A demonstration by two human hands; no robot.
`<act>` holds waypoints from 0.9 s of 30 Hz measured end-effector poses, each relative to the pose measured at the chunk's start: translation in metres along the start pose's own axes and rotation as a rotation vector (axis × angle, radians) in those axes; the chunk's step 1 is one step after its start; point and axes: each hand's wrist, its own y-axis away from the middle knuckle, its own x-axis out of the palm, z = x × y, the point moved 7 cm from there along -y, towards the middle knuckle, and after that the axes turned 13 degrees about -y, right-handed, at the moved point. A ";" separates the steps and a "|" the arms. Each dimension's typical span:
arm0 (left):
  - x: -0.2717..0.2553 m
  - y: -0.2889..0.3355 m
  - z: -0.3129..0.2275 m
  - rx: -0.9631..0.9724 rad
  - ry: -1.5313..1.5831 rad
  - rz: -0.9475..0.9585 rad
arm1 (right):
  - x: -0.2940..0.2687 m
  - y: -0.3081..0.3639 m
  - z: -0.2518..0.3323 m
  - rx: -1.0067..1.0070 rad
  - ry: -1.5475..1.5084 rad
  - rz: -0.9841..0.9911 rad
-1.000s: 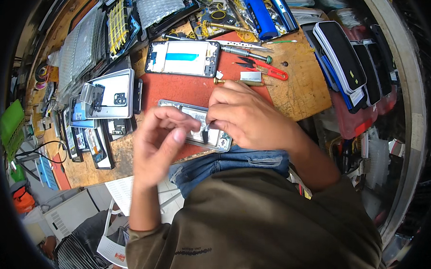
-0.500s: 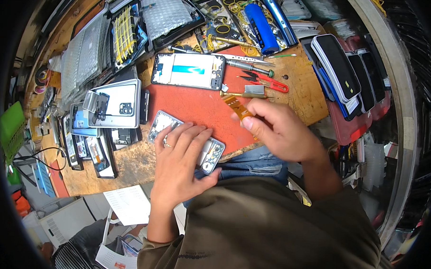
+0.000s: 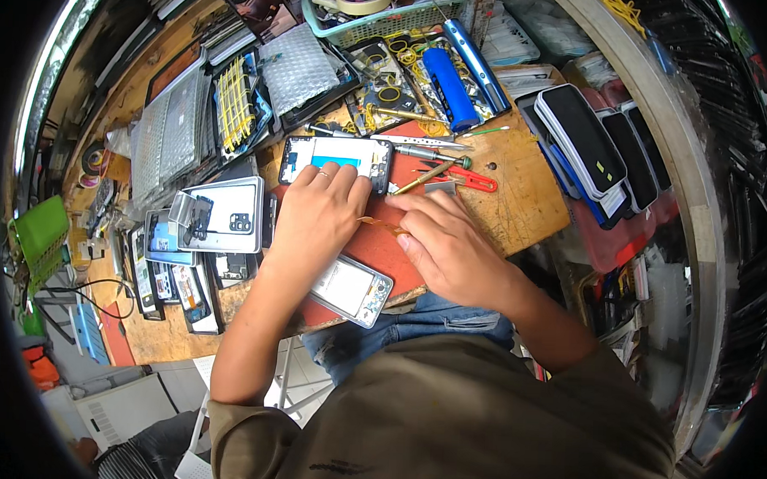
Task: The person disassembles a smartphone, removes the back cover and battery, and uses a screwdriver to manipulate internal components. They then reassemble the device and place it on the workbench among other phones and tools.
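Note:
A dark-edged phone frame (image 3: 374,159) with a white inside and a blue strip lies at the far side of the red mat. My left hand (image 3: 321,203) reaches over its near edge, fingers bent onto it and thumb hidden. My right hand (image 3: 451,250) pinches an orange flex cable (image 3: 382,226) between thumb and fingers; the cable's other end runs up beside my left hand. Just beyond my right fingers is a brass-coloured screwdriver (image 3: 428,177), tilted on the mat. Below my left wrist, a silver opened phone (image 3: 350,287) sits at the near bench edge, partly covered by my forearm.
Red-handled cutters (image 3: 474,180), a grey screwdriver (image 3: 420,153) and tweezers (image 3: 425,141) lie beyond my right hand. A blue cylinder (image 3: 450,88) stands further back. Phone shells (image 3: 203,212) are piled at left. Several phones (image 3: 581,137) are stacked at right.
My left hand has left the silver phone and moved up to the far phone frame. My right hand, still holding the flex cable, has shifted left and lower. The brass screwdriver now lies tilted.

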 end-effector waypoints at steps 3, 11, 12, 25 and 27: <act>-0.010 0.011 0.005 -0.040 0.001 -0.049 | 0.000 -0.004 -0.015 0.027 0.029 -0.029; -0.032 0.051 -0.009 -0.155 0.273 -0.123 | -0.021 -0.020 -0.047 0.253 -0.109 -0.167; -0.035 0.053 -0.015 -0.153 0.314 -0.145 | -0.026 -0.015 -0.050 0.299 -0.127 -0.189; -0.047 0.071 -0.064 -0.260 0.513 -0.032 | -0.022 0.000 -0.025 0.228 -0.094 -0.109; -0.049 0.077 -0.064 -0.264 0.504 -0.068 | -0.019 -0.004 -0.018 0.158 -0.055 -0.112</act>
